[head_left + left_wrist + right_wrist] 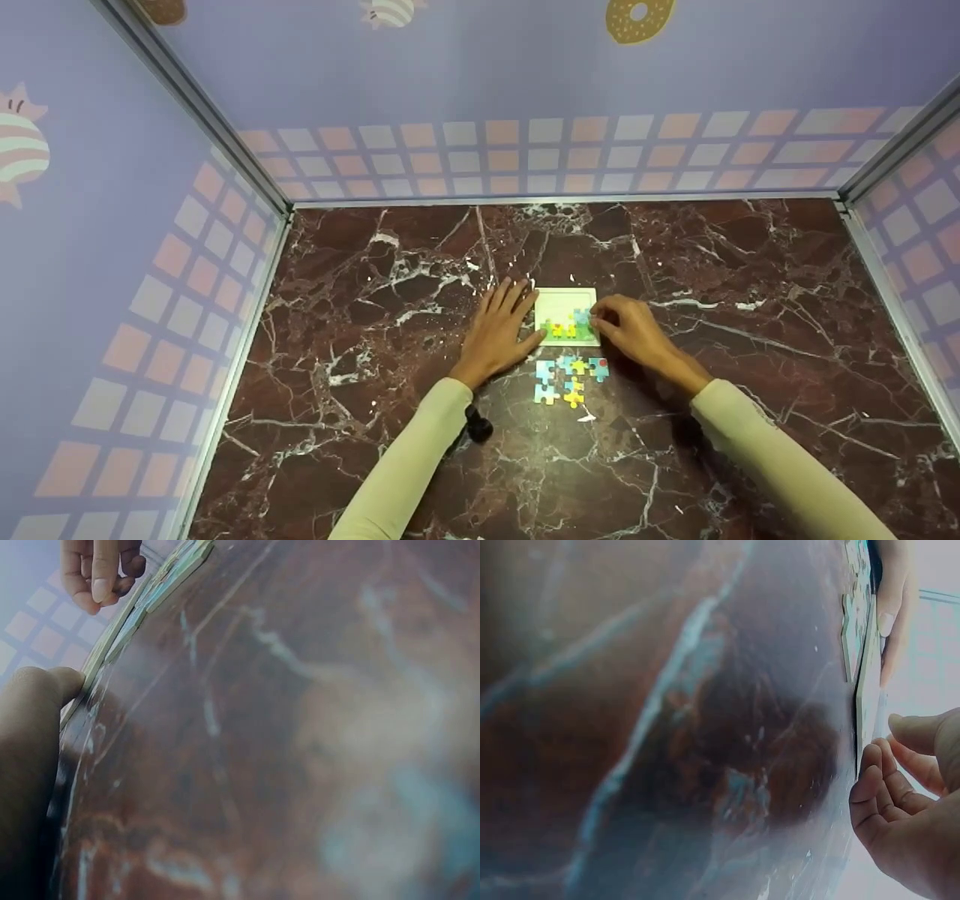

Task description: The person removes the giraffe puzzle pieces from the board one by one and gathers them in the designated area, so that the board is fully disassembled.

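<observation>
A square wooden puzzle tray (pixel 555 298) lies on the marbled tabletop, its lower part filled with green, yellow and blue pieces. My left hand (pixel 499 326) lies flat on its left side with fingers spread, the thumb (pixel 67 682) against the tray's edge. At the tray's right edge is my right hand (pixel 634 326), fingers bent, fingertips right at a blue puzzle piece (pixel 581 316) inside the frame. In the right wrist view the curled fingers (pixel 885 795) are beside the tray's edge, the thumb above them; I cannot tell whether they pinch a piece.
Several loose jigsaw pieces (pixel 546 393) lie just below the tray, blue and yellow, one with a red spot (pixel 598 366). A small black object (pixel 478 426) is by the left cuff. Patterned panels (pixel 525 82) stand around the tabletop at the back and both sides.
</observation>
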Available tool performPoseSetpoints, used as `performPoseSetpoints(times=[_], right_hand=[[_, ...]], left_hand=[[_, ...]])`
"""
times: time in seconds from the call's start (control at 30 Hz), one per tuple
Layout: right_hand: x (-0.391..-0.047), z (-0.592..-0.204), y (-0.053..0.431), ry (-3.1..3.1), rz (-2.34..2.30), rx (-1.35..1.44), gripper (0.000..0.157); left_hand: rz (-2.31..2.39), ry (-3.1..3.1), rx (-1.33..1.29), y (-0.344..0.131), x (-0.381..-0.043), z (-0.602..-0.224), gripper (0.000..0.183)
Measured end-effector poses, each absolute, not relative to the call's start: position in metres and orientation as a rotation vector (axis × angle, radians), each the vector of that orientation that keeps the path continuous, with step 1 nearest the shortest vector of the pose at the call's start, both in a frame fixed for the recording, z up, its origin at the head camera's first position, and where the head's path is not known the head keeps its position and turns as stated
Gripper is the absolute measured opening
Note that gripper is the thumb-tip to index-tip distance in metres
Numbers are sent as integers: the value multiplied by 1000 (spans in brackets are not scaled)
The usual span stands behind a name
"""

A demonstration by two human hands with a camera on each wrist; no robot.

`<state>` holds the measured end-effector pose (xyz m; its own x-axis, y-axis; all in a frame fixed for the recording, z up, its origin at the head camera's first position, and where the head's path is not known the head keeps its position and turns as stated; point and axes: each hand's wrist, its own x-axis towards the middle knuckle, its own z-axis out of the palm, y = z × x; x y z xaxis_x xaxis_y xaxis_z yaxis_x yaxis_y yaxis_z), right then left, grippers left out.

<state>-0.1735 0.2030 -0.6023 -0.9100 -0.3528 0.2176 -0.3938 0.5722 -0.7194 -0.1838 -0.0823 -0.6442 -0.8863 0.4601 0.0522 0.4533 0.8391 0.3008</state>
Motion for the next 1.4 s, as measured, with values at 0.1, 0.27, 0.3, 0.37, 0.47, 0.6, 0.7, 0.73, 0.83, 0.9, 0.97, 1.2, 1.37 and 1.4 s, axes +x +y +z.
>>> performPoseSetpoints(times=[0.1, 0.27, 0.3, 0.37, 0.47, 0.6, 0.7, 0.73, 0.83, 0.9, 0.97, 1.2, 1.37, 1.4], right_hand=[[-177, -603, 203, -2747, 1267, 656, 14], [-182, -606, 203, -2756, 1251, 661, 17], [-183, -606, 203, -2757, 1249, 662, 17], [-184, -606, 203, -2761, 1254, 658, 19], [-185, -606, 203, -2773, 1254, 665, 20], [-186, -605, 204, -2814, 1235, 673, 22], [-186, -604, 204, -2841, 1214, 678, 24], [-185, -604, 204, -2846, 1207, 681, 25], [-185, -603, 205, -2858, 1193, 704, 27], [-185, -603, 205, -2870, 1181, 718, 28], [-184, -603, 204, -2877, 1166, 727, 29], [-184, -602, 201, -2896, 1128, 696, 28], [-181, -602, 199, -2868, 1148, 659, 26], [-181, -603, 199, -2852, 1164, 656, 25]], left_hand=[[495, 2993, 751, -83, -184, -644, 80], [493, 2999, 755, -82, -183, -642, 80], [487, 3002, 755, -82, -183, -642, 80], [478, 3004, 754, -82, -183, -642, 81], [472, 3005, 747, -82, -183, -642, 81], [473, 3004, 741, -82, -183, -642, 81], [474, 3006, 741, -82, -183, -642, 81], [471, 3004, 741, -82, -183, -642, 81], [479, 3005, 743, -82, -183, -643, 81], [488, 3003, 742, -82, -183, -643, 81], [495, 2999, 740, -83, -183, -643, 81], [471, 2998, 740, -83, -184, -643, 81], [468, 2994, 741, -82, -184, -643, 81], [465, 2992, 740, -82, -184, -643, 81]])
